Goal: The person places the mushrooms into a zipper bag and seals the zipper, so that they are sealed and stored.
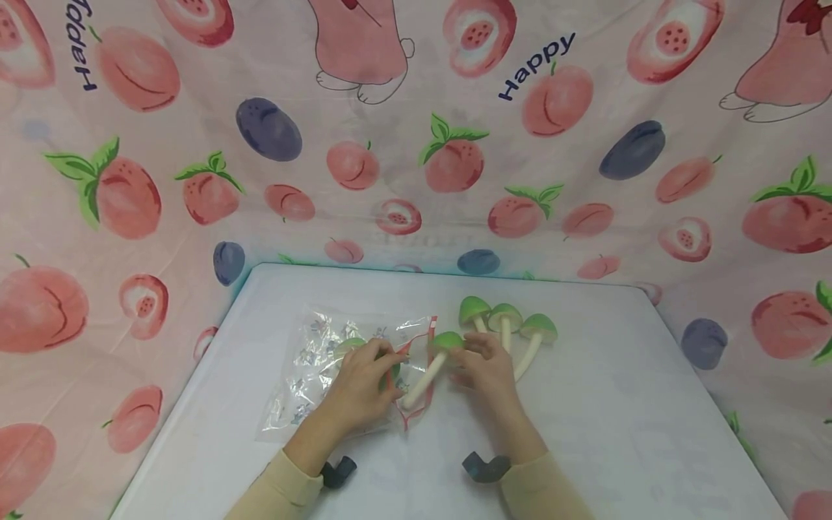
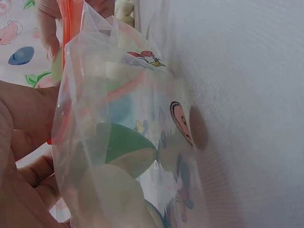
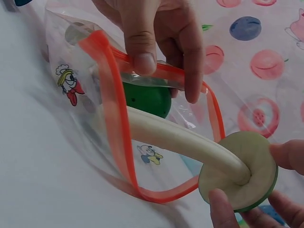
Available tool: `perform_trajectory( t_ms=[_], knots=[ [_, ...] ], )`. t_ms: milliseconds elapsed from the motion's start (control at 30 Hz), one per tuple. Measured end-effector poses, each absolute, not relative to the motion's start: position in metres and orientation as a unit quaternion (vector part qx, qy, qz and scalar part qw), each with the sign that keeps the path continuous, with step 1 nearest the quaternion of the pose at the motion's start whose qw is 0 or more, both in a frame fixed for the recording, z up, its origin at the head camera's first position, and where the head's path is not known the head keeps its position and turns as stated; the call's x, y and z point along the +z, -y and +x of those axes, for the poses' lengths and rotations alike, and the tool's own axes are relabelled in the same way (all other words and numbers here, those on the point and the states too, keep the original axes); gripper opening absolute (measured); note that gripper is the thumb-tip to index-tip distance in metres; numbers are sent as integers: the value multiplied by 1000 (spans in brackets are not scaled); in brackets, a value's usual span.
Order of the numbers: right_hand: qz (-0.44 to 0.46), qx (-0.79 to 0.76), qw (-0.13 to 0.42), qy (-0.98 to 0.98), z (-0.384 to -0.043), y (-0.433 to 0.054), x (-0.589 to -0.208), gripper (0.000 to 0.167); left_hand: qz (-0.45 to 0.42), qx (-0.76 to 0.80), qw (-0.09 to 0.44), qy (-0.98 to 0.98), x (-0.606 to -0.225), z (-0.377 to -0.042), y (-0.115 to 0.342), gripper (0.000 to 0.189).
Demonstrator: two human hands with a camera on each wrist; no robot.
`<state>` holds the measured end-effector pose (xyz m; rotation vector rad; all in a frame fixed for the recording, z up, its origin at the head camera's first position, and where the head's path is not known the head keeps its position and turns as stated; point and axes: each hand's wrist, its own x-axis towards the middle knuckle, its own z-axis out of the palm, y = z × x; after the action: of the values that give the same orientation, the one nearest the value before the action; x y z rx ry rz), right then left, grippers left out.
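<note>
A clear zip bag point(image 1: 302, 383) with printed cartoon figures and a red-orange zip edge point(image 3: 118, 123) lies on the table, its mouth spread toward the right. My left hand point(image 1: 364, 383) pinches the upper zip edge between thumb and fingers. In my right hand point(image 1: 487, 368) is a toy mushroom point(image 3: 237, 175) with a green cap and long white stem, gripped by the cap. Its stem passes through the bag's mouth. Inside the bag, a green cap point(image 2: 128, 147) shows through the plastic; other pieces there are blurred.
Beyond my right hand lie three more green-capped mushrooms point(image 1: 505, 318) on the white table point(image 1: 624, 404). A fruit-patterned cloth point(image 1: 403, 159) hangs behind the table and at its sides. Dark wrist devices point(image 1: 486, 468) sit near both sleeves.
</note>
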<state>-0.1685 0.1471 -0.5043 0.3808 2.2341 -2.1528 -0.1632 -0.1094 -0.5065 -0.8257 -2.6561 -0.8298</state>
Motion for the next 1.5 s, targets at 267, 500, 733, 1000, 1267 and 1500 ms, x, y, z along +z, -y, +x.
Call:
perform_trajectory(
  t_ms=[267, 500, 733, 1000, 1267, 1500],
  knots=[
    [118, -697, 5, -708, -171, -138, -513, 44, -287, -285, 122, 906, -507, -165, 110, 57],
    [111, -704, 7, -701, -170, -129, -516, 40, -282, -284, 120, 909, -507, -164, 109, 57],
    [104, -711, 9, -695, -168, -122, -520, 45, -273, -283, 96, 915, -506, -164, 109, 59],
    [94, -731, 29, -675, -168, -113, -525, 46, -270, -274, 103, 917, -505, -162, 109, 59],
    [100, -728, 44, -677, -170, -109, -533, 49, -266, -272, 103, 919, -505, -161, 108, 58],
    [98, -718, 37, -688, -170, -105, -532, 50, -263, -273, 97, 920, -505, -161, 108, 58]
  ],
)
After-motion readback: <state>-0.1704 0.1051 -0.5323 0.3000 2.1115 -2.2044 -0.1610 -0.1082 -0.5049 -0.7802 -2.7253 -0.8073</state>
